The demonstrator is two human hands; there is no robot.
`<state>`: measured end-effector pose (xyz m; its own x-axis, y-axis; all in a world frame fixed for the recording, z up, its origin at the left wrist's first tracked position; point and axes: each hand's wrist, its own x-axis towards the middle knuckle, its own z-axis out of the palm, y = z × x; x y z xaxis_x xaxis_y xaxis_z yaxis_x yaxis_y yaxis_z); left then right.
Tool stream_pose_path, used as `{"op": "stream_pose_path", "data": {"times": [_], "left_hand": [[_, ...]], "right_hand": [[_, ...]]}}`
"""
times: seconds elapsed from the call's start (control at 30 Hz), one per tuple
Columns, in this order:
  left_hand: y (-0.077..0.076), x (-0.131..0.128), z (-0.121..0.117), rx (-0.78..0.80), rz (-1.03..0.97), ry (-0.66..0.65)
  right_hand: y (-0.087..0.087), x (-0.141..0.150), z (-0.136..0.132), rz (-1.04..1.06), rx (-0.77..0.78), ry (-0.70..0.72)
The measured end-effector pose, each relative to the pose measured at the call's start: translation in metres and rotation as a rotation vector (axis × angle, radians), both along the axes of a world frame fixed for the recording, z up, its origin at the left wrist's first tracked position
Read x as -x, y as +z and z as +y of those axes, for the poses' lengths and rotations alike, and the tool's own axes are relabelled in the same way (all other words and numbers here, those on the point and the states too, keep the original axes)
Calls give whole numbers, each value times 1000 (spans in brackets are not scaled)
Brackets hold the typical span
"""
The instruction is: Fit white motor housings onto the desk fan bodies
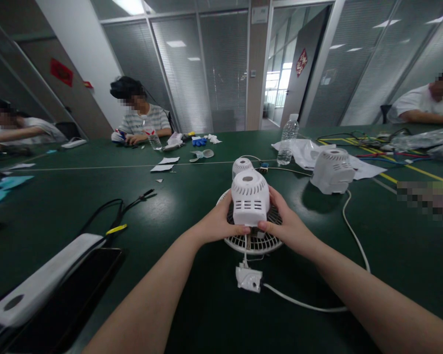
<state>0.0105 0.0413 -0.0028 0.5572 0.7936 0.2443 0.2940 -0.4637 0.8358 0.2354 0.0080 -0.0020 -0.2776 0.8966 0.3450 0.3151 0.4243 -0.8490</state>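
Observation:
A small white fan lies face down on the green table, its round grille flat on the surface. On top sits the white motor housing, gripped from both sides. My left hand wraps its left side and my right hand its right side, thumbs meeting at the lower front edge. A white switch box lies just in front of the fan, joined by thin wires, and a white cord runs off to the right.
A second white housing and a water bottle stand behind, with a smaller white part further back. A white power strip on a black slab lies at front left, beside black cables. Three people sit around the table.

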Motion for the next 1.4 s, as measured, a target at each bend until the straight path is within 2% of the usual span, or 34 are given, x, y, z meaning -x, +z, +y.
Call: {"op": "stream_pose_path", "data": {"times": [0.4, 0.83, 1.07, 1.27, 1.4], "left_hand": [[1, 2, 2, -14, 64, 76], [4, 3, 3, -97, 83, 155], [15, 2, -5, -116, 243, 123], [9, 8, -1, -62, 182, 80], [5, 9, 1, -58, 110, 27]], "right_hand": [[2, -2, 0, -22, 58, 3], [0, -2, 5, -41, -7, -21], [0, -4, 3, 5, 17, -35], [2, -8, 3, -3, 45, -1], [1, -8, 3, -12, -22, 29]]}}
